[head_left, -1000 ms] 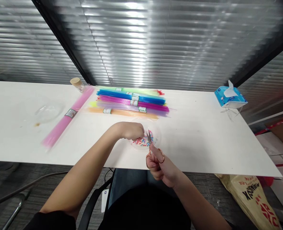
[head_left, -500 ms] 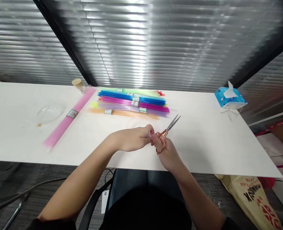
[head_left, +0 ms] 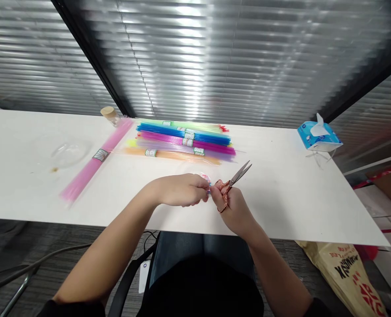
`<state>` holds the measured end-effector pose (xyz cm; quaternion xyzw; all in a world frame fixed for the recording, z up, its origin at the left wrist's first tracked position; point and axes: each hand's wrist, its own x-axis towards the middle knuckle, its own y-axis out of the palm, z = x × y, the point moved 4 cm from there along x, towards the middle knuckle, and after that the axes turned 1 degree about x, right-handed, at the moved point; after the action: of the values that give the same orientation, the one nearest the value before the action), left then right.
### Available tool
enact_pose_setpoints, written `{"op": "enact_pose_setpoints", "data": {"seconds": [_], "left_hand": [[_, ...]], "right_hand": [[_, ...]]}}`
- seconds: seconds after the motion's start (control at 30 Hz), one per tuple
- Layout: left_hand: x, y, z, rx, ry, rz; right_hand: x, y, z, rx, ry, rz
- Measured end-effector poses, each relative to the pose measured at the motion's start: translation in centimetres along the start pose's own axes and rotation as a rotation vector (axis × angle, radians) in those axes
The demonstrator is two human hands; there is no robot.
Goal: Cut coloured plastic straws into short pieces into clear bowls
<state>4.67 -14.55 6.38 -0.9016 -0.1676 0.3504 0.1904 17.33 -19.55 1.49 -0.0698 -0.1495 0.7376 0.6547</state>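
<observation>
My right hand (head_left: pixel 234 208) is closed round the copper-coloured handles of a pair of scissors (head_left: pixel 237 176). The blades point up and to the right, slightly apart. Close beside it, my left hand (head_left: pixel 188 190) is closed in a pinch. Between the fingertips of both hands shows a small, clear piece with pink and blue marks (head_left: pixel 206 178), partly hidden by the fingers; its kind cannot be made out. Beyond the hands lie several bundles of thin coloured tubes (head_left: pixel 185 140) with paper labels. A longer pink bundle (head_left: pixel 86 174) lies slanted to the left.
On the white table (head_left: pixel 297 193), a blue tissue pack (head_left: pixel 319 134) stands at the right. A cork-topped glass jar (head_left: pixel 110 115) is at the back, and a clear plastic item (head_left: pixel 69 152) lies at the left. A printed paper bag (head_left: pixel 344 268) stands below the right edge.
My fingertips have drawn slightly apart, and more of the small clear piece shows between them. The scissors have shifted a little to the right. The view has tilted slightly.
</observation>
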Motion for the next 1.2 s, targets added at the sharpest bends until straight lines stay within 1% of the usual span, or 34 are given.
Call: {"op": "enact_pose_setpoints", "data": {"seconds": [0.03,0.1,0.2,0.27,0.4,0.47,0.57,0.63,0.67,0.7,0.8,0.83,0.87,0.93,1.0,1.1,1.2], "left_hand": [[-0.1,0.0,0.2,-0.006,0.006,0.021],[-0.3,0.0,0.5,-0.006,0.018,0.022],[-0.7,-0.3,0.9,0.002,0.011,-0.05],[-1.0,-0.5,1.1,0.007,0.015,-0.1],[-1.2,-0.6,1.2,0.027,0.09,-0.18],[-1.2,-0.5,1.3,0.039,0.125,-0.212],[-1.3,-0.7,1.7,0.036,0.137,-0.265],[-1.5,-1.2,2.2,0.027,0.127,-0.323],[-1.6,-1.4,2.5,0.023,0.118,-0.354],[-1.7,-1.6,2.8,0.023,0.107,-0.379],[-1.9,-2.0,3.4,0.044,0.068,-0.406],[-1.9,-2.0,3.5,0.064,0.063,-0.405],[-1.8,-1.9,3.4,0.088,0.062,-0.404],[-1.6,-1.8,3.2,0.146,0.063,-0.404],[-1.4,-1.6,3.0,0.205,0.064,-0.403],[-1.2,-1.4,2.8,0.263,0.064,-0.406],[-1.2,-1.4,3.0,0.273,0.05,-0.392]], "right_hand": [[0.1,-0.1,0.1,-0.013,-0.008,0.002],[0.2,-0.4,0.2,-0.026,-0.035,-0.006],[0.5,-0.9,0.3,-0.022,-0.076,-0.039],[0.8,-1.1,0.3,-0.016,-0.076,-0.054],[1.4,-1.1,0.5,0.019,-0.059,-0.054],[1.6,-1.2,0.4,0.051,-0.009,-0.043],[1.4,-1.4,-0.3,0.112,0.163,-0.026],[0.7,-1.4,-0.8,0.15,0.276,0.018],[0.1,-1.2,-1.0,0.163,0.316,0.069],[-0.5,-0.8,-1.2,0.17,0.347,0.143],[-2.6,1.1,-1.3,0.171,0.409,0.429],[-3.1,1.8,-1.4,0.168,0.425,0.503],[-3.5,2.4,-1.4,0.163,0.437,0.547],[-3.8,3.1,-1.6,0.152,0.446,0.567],[-3.7,3.4,-1.6,0.148,0.436,0.554],[-3.4,3.3,-1.3,0.178,0.42,0.538],[-3.4,3.0,-1.1,0.191,0.421,0.556]]}}
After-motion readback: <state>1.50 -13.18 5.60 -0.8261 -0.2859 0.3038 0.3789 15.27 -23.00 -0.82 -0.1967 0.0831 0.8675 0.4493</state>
